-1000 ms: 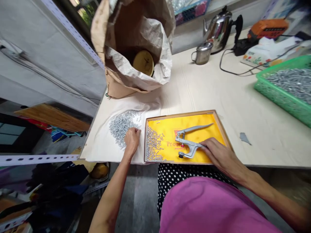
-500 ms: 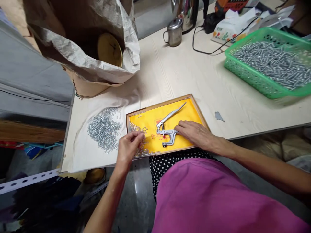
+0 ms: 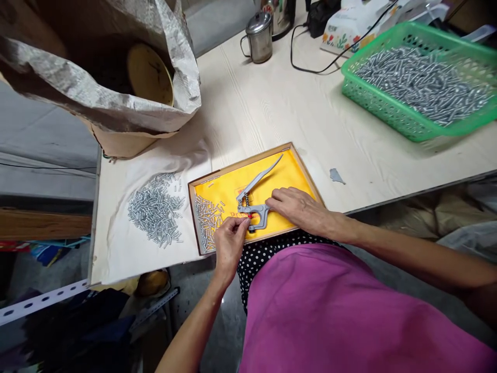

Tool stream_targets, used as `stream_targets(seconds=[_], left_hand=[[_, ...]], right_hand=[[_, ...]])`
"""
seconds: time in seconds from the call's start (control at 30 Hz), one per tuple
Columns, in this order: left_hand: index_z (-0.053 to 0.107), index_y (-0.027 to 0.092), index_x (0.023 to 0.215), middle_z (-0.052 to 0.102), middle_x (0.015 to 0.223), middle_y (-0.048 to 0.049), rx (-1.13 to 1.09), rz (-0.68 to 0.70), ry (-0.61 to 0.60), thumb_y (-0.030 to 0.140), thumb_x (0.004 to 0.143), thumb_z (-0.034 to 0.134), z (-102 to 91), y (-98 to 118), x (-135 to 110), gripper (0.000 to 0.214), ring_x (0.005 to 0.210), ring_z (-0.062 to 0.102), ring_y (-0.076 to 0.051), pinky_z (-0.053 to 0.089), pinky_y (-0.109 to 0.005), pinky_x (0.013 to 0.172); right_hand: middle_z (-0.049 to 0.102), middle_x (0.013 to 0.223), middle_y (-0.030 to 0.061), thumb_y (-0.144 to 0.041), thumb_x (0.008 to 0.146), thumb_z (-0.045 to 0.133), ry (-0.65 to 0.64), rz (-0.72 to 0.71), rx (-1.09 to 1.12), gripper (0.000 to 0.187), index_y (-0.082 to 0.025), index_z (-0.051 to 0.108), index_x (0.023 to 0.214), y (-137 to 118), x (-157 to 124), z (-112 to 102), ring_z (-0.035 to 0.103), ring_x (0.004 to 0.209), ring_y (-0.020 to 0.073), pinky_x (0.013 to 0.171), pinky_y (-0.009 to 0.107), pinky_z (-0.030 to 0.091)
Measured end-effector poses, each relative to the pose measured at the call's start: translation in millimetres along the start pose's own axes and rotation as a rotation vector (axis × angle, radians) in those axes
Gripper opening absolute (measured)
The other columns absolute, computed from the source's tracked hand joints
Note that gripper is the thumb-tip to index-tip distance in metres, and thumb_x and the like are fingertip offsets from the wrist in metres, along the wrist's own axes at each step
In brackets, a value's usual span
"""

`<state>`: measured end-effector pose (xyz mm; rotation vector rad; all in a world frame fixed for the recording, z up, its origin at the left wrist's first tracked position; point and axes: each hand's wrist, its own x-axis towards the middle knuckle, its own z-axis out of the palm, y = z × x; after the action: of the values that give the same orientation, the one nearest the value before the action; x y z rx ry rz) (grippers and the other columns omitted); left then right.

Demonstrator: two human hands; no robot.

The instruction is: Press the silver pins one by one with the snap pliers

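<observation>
Plain magenta top (image 3: 330, 311); black bottoms (image 3: 261, 256), white-polka-dotted; forearms (image 3: 411, 257) bare.

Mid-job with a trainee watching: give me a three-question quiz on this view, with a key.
1. Which hand grips the grey hand tool?
2. True or false: the green basket holds heaped metal pieces.
3. The loose pile left of the yellow-lined tray in the picture lies on: A) brown cardboard; B) white cloth; C) bare wood.

Key: 1. The right hand. 2. True. 3. B.
</observation>
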<state>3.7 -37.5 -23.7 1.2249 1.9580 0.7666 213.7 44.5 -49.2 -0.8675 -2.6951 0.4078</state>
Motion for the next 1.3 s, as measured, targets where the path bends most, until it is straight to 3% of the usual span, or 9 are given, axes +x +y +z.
stream_targets(seconds=[0.3,0.63,0.9,1.0,1.07,1.17,1.23,1.3], left_hand=[[0.075,0.017,0.075,0.073,0.077,-0.0044,0.148,-0.017,-0.120,0.032,0.082,0.066,-2.7,5,8,0.019,0.071,0.065,-0.017,0.047,-0.027,0.068],[0.064,0.016,0.060,0.053,0.054,0.0027,0.131,-0.177,-0.369,0.053,0.073,0.066,-8.2,-4,18,0.039,0.052,0.043,-0.010,0.028,-0.024,0.052],[0.061,0.017,0.060,0.050,0.053,0.0024,0.186,-0.205,-0.357,0.053,0.071,0.062,-4.8,-1,18,0.038,0.052,0.041,-0.011,0.026,-0.024,0.052],[0.062,0.017,0.059,0.051,0.053,0.0019,0.192,-0.212,-0.359,0.054,0.071,0.062,-4.9,0,18,0.038,0.052,0.042,-0.011,0.027,-0.024,0.052],[0.061,0.017,0.059,0.050,0.053,0.0021,0.188,-0.211,-0.358,0.054,0.070,0.062,-5.0,-1,18,0.039,0.052,0.042,-0.011,0.028,-0.024,0.052],[0.061,0.017,0.059,0.051,0.053,0.0022,0.186,-0.212,-0.350,0.056,0.070,0.063,-5.0,-4,19,0.040,0.052,0.043,-0.011,0.028,-0.024,0.052],[0.061,0.017,0.059,0.052,0.053,0.0019,0.186,-0.210,-0.345,0.056,0.070,0.063,-4.8,-6,18,0.040,0.053,0.044,-0.012,0.029,-0.024,0.052],[0.062,0.017,0.058,0.053,0.053,0.0015,0.180,-0.208,-0.342,0.056,0.070,0.063,-4.5,-7,18,0.040,0.054,0.046,-0.012,0.031,-0.024,0.053]], right_hand=[[0.058,0.096,0.0070,-0.011,0.098,0.044,-0.037,-0.018,-0.021,0.018,-0.019,0.059,0.102,3,0,2,0.045,0.087,0.0210,0.077,0.034,0.030],[0.056,0.100,0.0082,-0.013,0.096,0.049,-0.091,-0.030,-0.037,0.013,-0.019,0.059,0.101,4,3,0,0.042,0.091,0.0223,0.072,0.033,0.029],[0.059,0.101,0.0092,-0.012,0.097,0.046,-0.116,-0.020,-0.040,0.018,-0.019,0.061,0.103,2,3,0,0.045,0.093,0.0226,0.072,0.034,0.033],[0.061,0.109,0.0103,-0.020,0.097,0.051,-0.140,-0.027,-0.034,0.013,-0.019,0.062,0.104,8,6,-6,0.049,0.099,0.0240,0.078,0.036,0.038],[0.058,0.127,0.0130,-0.033,0.095,0.059,-0.104,-0.040,-0.030,0.025,-0.019,0.060,0.115,20,10,-11,0.049,0.112,0.0280,0.087,0.041,0.041],[0.044,0.149,0.0171,-0.052,0.085,0.069,-0.044,-0.069,-0.073,0.070,-0.018,0.044,0.141,42,19,-17,0.037,0.134,0.0360,0.104,0.052,0.036],[0.045,0.148,0.0179,-0.061,0.079,0.071,-0.067,-0.089,-0.117,0.088,-0.017,0.038,0.146,54,26,-19,0.034,0.137,0.0383,0.108,0.054,0.032],[0.052,0.140,0.0174,-0.065,0.074,0.072,-0.121,-0.103,-0.158,0.092,-0.015,0.040,0.144,58,32,-22,0.041,0.131,0.0381,0.107,0.054,0.034]])
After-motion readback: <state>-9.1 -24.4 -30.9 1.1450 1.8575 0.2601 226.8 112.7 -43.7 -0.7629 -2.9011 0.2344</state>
